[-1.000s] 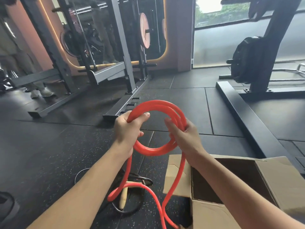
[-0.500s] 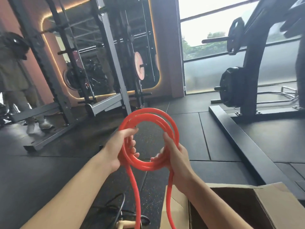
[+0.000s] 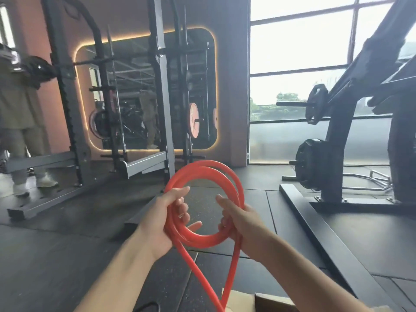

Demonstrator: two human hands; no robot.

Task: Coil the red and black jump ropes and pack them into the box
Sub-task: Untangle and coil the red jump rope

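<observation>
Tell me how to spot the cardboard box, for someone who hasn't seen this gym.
Start on the dark rubber floor and find the red jump rope coiled between the left hand and right hand. Follow its hanging strands down to the bottom edge: the cardboard box sits there, under the right forearm, pale brown and flat-sided against the red strands and dark floor.
</observation>
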